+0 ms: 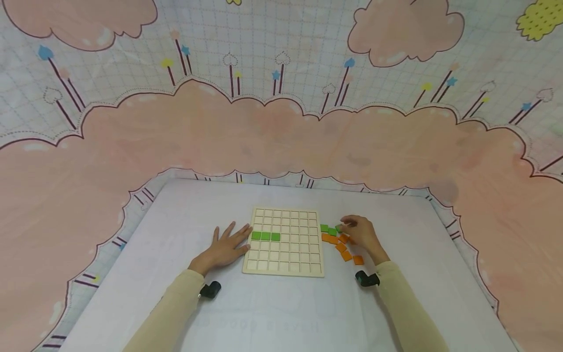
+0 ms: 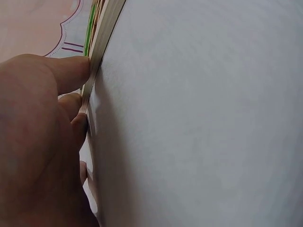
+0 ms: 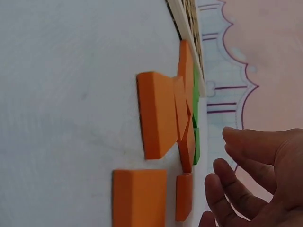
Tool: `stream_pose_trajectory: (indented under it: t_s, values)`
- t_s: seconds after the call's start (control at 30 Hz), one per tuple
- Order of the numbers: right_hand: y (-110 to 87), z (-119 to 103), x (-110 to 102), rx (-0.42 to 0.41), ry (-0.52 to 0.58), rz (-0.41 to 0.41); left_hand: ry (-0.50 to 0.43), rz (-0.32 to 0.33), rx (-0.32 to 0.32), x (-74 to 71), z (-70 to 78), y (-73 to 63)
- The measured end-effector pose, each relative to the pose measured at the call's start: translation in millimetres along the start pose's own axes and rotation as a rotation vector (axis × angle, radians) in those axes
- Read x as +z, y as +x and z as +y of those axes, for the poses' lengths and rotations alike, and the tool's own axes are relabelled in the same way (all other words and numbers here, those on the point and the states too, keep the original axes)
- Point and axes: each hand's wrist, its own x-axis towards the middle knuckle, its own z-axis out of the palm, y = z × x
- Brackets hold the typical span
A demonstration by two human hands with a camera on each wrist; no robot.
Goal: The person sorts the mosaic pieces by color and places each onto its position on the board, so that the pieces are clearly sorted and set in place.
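Green tiles (image 1: 266, 236), three of them, sit side by side in the grid board (image 1: 294, 255), and we see them at the left end of a row about halfway down it. We find the board flat on the white tabletop (image 1: 281, 313), its other squares bare. The left hand (image 1: 224, 249) lies open with its fingers spread, and we see fingertips touching the board's left edge. Just beyond the right edge, we have loose green tiles (image 1: 332, 231), with orange tiles (image 1: 346, 255) scattered nearer the person, some touching and others apart. The right hand (image 1: 361, 233) reaches over this group with bent fingers, its tips at the rightmost green tile; we cannot tell whether it pinches that one. We also notice beige sleeves (image 1: 169, 313) on both arms, a black device (image 1: 367, 278) near each wrist, and a backdrop (image 1: 281, 137) printed with pink clouds behind the tabletop.
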Motion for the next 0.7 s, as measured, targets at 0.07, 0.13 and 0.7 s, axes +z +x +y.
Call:
stream_pose_trajectory:
  t_s: [0.07, 0.13, 0.7]
  values:
    - [1.5, 2.9, 0.3, 0.014, 0.000, -0.010, 0.001, -0.001, 0.001, -0.1, 0.1, -0.1]
    - [2.9, 5.4, 0.2, 0.028, 0.002, -0.021, 0.000, -0.001, 0.002, -0.4, 0.4, -0.2]
    - [8.0, 12.3, 2.5, 0.061, -0.024, -0.070, 0.010, 0.021, 0.024, -1.0, -0.3, 1.1]
